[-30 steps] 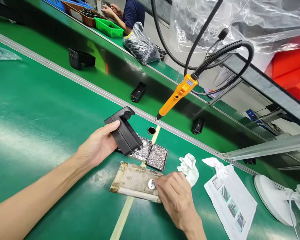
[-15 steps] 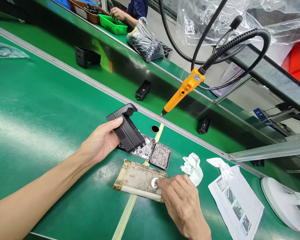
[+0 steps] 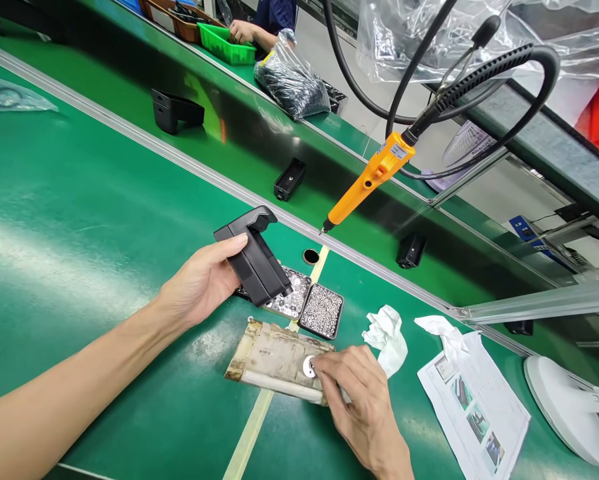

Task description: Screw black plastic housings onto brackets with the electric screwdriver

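The black part [image 3: 259, 267] is held by the left hand [image 3: 199, 283], its long axis slanted down-right. On the pad [image 3: 274, 353], the disc [image 3: 308, 367] is met at its right edge by the nearer right hand [image 3: 362, 393], narrowly pinched; a grip cannot be confirmed.

Beyond left grip [image 3: 204, 281], metal pieces [image 3: 296, 291] partly covered by black housing [image 3: 257, 268]. Right grip [image 3: 362, 400] partly obscures white disc [image 3: 307, 366]; paper sheet [image 3: 486, 393] to that grip's right: print illegible.

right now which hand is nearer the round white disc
Right: the right hand is at the edge of the white disc; the left hand is farther up-left in view, gripping a black part.
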Tool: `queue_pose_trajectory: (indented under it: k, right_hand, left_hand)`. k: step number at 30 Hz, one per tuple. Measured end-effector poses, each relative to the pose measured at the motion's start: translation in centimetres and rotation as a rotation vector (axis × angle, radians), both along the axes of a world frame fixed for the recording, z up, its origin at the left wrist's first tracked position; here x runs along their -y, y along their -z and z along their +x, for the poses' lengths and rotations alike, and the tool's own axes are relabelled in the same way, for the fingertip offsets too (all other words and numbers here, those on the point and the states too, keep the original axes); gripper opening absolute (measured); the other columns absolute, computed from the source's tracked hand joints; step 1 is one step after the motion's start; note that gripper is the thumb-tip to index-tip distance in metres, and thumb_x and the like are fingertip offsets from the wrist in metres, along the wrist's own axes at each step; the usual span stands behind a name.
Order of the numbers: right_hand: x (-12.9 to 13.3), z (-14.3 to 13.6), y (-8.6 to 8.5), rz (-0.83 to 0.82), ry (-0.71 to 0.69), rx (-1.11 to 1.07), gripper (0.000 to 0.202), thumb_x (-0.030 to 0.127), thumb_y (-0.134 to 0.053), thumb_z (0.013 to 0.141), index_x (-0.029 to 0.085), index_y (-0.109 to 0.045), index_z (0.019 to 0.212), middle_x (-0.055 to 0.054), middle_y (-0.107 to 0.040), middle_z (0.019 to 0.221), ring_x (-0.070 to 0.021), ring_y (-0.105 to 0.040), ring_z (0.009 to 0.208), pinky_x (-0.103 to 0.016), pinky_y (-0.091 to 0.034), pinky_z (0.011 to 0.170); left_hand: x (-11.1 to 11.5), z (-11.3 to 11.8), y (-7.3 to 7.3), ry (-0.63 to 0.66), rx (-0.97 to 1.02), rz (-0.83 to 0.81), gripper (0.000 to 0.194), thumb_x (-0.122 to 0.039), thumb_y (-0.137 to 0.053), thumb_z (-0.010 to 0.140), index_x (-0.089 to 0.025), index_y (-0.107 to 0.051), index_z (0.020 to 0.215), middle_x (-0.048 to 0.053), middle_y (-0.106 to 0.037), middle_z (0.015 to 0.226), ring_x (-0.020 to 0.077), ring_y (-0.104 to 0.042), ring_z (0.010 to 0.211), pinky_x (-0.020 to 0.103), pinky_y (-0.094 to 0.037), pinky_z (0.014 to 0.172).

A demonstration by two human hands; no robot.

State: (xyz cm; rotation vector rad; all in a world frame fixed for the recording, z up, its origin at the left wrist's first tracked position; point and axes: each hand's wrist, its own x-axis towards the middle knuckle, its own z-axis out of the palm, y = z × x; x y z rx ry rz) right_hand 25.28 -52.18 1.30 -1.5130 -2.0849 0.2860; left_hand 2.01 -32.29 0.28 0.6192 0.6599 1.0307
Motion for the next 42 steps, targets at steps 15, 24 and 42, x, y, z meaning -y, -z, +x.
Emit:
queue_pose_trajectory:
  k: [15, 24, 42]
  right_hand:
    - [-1.8, 1.1, -0.3, 0.343, 0.101, -0.14, 0.035, -0.006, -0.06, 0.089, 0.019, -0.068, 0.113, -0.004, -0.074, 0.088, -0.0165, -0.063, 0.074, -0.034, -0.048, 0.069]
    - [-14.5, 1.3, -3.2, 0.303, 0.487, -0.358, 0.045, 0.037, -0.063, 0.097, 0.026, -0.055, 0.14, -0.011, -0.066, 0.131, -0.0222, -0.064, 0.106, -0.038, -0.052, 0.086]
    - [-15.4, -1.1, -6.5, 0.159, 0.246, -1.129, 0.021, 0.024, -0.069, 0.089, 0.025, -0.058, 0.107, 0.013, -0.042, 0.055, -0.0064, -0.04, 0.041, -0.02, -0.04, 0.044]
  left_hand:
    - [0.4, -0.1, -1.0, -0.027, 0.045, -0.204, 0.038, -0.033, -0.078, 0.087, -0.016, -0.072, 0.12, 0.014, -0.078, 0.113, 0.0333, -0.075, 0.103, 0.042, -0.067, 0.081]
    - [0.2, -0.1, -1.1, -0.064, 0.179, -0.265, 0.043, -0.032, -0.069, 0.096, -0.015, -0.062, 0.134, 0.021, -0.073, 0.123, 0.0406, -0.071, 0.114, 0.052, -0.066, 0.086]
    - [1.2, -0.2, -0.8, 0.188, 0.066, -0.303, 0.045, -0.049, -0.07, 0.092, -0.011, -0.075, 0.115, 0.021, -0.076, 0.107, 0.0283, -0.074, 0.077, 0.037, -0.064, 0.065]
